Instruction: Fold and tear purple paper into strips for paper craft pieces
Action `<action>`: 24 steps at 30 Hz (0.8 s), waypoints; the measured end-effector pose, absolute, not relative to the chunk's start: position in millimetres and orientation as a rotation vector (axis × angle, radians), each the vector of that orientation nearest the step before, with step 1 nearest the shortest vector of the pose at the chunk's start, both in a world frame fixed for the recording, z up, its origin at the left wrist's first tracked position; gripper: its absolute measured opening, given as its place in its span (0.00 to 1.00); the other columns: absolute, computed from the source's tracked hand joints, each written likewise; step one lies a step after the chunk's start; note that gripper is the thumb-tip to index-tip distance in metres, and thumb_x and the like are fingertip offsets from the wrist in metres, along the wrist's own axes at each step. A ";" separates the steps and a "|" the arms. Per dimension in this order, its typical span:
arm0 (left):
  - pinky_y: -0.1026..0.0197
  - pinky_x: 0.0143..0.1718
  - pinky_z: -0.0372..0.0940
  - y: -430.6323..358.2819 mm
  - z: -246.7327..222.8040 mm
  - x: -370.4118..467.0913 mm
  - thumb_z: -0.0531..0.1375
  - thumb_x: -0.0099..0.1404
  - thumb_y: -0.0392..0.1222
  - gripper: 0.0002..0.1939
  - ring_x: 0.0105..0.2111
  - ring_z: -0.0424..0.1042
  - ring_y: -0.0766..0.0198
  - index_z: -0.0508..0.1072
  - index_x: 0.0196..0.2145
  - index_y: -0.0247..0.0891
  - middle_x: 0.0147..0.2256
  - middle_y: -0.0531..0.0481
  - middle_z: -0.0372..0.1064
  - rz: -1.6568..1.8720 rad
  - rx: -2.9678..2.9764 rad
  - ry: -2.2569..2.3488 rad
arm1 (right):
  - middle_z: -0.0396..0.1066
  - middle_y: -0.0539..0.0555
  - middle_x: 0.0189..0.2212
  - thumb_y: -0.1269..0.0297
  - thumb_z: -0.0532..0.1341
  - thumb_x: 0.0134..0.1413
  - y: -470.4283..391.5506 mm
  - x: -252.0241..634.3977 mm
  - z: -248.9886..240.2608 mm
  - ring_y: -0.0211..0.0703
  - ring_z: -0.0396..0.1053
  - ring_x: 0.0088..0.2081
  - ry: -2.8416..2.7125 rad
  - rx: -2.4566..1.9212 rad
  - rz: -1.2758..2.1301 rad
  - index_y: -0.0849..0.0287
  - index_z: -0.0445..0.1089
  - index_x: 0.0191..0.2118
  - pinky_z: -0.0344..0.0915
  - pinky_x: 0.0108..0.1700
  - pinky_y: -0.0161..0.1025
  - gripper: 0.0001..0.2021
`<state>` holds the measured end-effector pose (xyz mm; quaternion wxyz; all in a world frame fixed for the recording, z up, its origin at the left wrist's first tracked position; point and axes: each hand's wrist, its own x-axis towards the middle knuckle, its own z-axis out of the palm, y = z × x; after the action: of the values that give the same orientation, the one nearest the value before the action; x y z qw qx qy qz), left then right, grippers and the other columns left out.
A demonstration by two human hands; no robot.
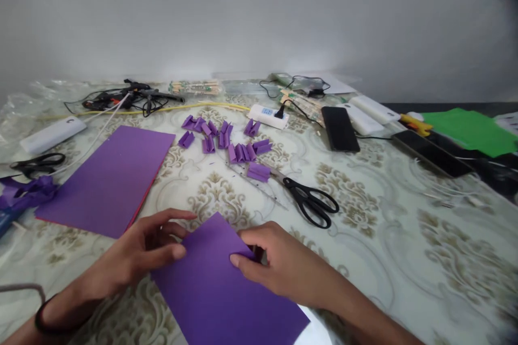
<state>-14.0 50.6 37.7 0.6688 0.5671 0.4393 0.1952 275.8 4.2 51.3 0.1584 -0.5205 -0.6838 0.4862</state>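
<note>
A purple paper sheet (230,296) lies at the bottom centre, turned at an angle, with one corner pointing away. My right hand (279,264) pinches its right edge between thumb and fingers. At the sheet's left edge is my left hand (154,242), its fingers spread and the thumb over the paper. Beyond the sheet, several small folded purple paper pieces (240,152) form a loose group. Black-handled scissors (309,199) rest to the right, with a folded piece (259,172) by their blades. A larger purple sheet (113,178), red showing along its edge, lies on the left.
A power strip (263,115), a black phone (340,128) and white devices (362,118) stand further back. Tangled black cables (137,98) lie back left, above a white power bank (52,135) and other scissors (38,163). Green sheets (471,129) are at the right.
</note>
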 end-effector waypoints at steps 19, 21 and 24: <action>0.69 0.33 0.75 41.1 21.8 4.2 0.64 0.71 0.41 0.08 0.34 0.82 0.63 0.80 0.47 0.48 0.38 0.54 0.83 0.504 1.620 1.159 | 0.77 0.45 0.24 0.63 0.67 0.65 -3.6 276.6 23.8 0.42 0.76 0.25 -2.130 -1.434 1.197 0.51 0.72 0.29 0.66 0.27 0.37 0.11; 0.70 0.30 0.74 44.8 21.6 2.5 0.65 0.71 0.40 0.04 0.30 0.80 0.64 0.79 0.43 0.44 0.33 0.53 0.81 0.605 1.560 1.224 | 0.74 0.45 0.19 0.59 0.65 0.66 1.0 286.7 20.2 0.40 0.72 0.19 -2.111 -1.482 1.086 0.51 0.71 0.26 0.63 0.22 0.37 0.15; 0.70 0.28 0.72 53.0 19.8 -1.8 0.66 0.69 0.41 0.02 0.27 0.77 0.65 0.78 0.38 0.42 0.29 0.54 0.79 0.694 1.560 1.310 | 0.77 0.46 0.20 0.52 0.63 0.68 10.0 301.2 17.4 0.42 0.74 0.19 -2.001 -1.602 0.909 0.50 0.74 0.26 0.65 0.20 0.37 0.17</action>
<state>-1.8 53.0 19.8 0.4750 0.6380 0.5356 0.2837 301.2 10.0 17.4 0.2091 -0.5761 -0.7195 0.3267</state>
